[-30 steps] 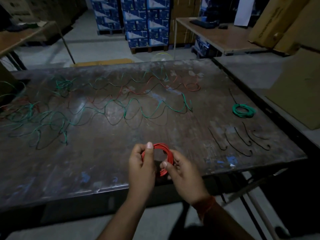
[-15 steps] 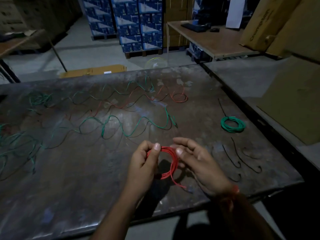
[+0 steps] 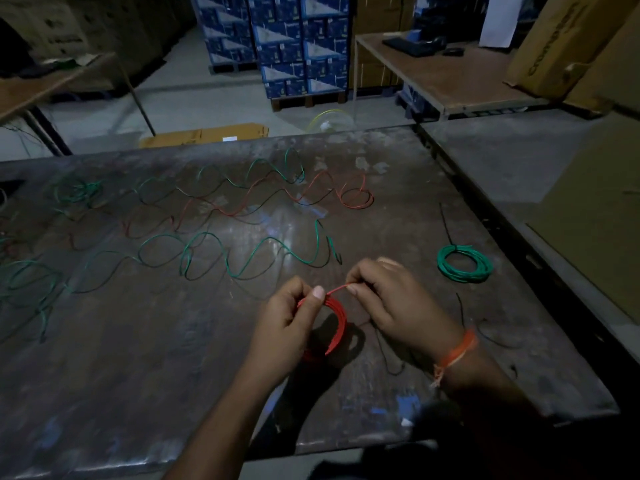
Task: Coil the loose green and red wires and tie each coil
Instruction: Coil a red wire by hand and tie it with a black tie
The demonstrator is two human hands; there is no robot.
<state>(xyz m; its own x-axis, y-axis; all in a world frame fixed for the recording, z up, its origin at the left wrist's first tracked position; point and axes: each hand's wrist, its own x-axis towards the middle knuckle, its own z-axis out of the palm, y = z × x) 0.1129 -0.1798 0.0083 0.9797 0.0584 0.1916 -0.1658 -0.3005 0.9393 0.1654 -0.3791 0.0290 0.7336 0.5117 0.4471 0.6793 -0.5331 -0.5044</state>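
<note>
Red coil (image 3: 337,317) near table (image 3: 138,375) edge, centre: left hand (image 3: 291,323) pinches the bundle, right hand (image 3: 394,303) pinches its free tail; looks light and springy, so clamp across all turns or they'll splay.

The left hand (image 3: 289,318) covers the near-left part of the red coil (image 3: 337,322); only its right arc shows. The fingertips of the right hand (image 3: 394,303) are motion-blurred, and the wire end pinched there is hidden past them. The loose green wires (image 3: 31,282) run out of frame at the left edge. The table (image 3: 138,375) is cut off at the left and bottom edges. Print on the blue boxes (image 3: 298,46) is too small to read.
</note>
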